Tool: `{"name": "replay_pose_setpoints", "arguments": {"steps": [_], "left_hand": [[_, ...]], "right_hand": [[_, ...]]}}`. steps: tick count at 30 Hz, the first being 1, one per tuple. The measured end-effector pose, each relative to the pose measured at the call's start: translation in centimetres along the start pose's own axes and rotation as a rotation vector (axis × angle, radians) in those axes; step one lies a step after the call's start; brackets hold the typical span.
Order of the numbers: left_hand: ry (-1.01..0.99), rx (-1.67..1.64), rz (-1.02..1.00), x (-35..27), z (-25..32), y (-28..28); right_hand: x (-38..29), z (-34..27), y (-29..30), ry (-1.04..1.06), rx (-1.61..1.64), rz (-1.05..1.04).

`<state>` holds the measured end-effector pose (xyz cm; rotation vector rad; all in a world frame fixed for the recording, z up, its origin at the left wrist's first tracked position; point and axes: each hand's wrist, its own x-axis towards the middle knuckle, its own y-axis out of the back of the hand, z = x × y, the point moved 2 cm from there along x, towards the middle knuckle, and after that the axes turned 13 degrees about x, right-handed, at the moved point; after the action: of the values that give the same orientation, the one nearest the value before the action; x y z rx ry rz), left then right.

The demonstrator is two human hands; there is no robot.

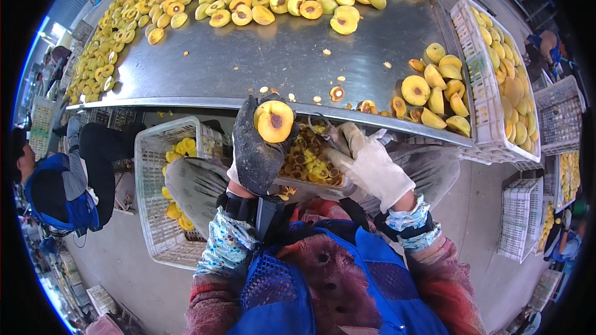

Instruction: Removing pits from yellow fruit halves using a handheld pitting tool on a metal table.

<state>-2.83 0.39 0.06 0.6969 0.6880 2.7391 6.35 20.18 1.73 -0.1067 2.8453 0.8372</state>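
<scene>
A halved yellow peach [274, 122] is held in my left hand [257, 153], which wears a black-coated glove. Its cut face is turned up and shows a brown centre. My right hand [368, 163], in a white knit glove, grips a thin curved metal hand tool [326, 132]; its handle is mostly hidden by the fingers. The tool is apart from the peach half. Below and between both hands, a container [335, 190] holds yellow peach scraps and brown pit pieces [309, 158].
Many peach halves [242, 14] cover the far and left parts of the metal table [260, 60]. More halves [435, 88] lie at its right corner, beside a full white crate [475, 56]. A white crate [153, 237] with yellow pieces stands at left. A person [70, 181] sits nearby.
</scene>
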Motion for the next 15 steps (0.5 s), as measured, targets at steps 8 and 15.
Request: {"name": "replay_pose_setpoints", "arguments": {"steps": [8, 15], "left_hand": [[-0.089, 0.167, -0.004, -1.0, 0.3, 0.5], [0.046, -0.002, -0.033, -1.5, -1.1, -0.3]], "right_hand": [[1.4, -4.1, -0.9, 0.061, 0.027, -0.077], [1.7, -5.5, -1.2, -0.023, -0.034, -0.166]]}}
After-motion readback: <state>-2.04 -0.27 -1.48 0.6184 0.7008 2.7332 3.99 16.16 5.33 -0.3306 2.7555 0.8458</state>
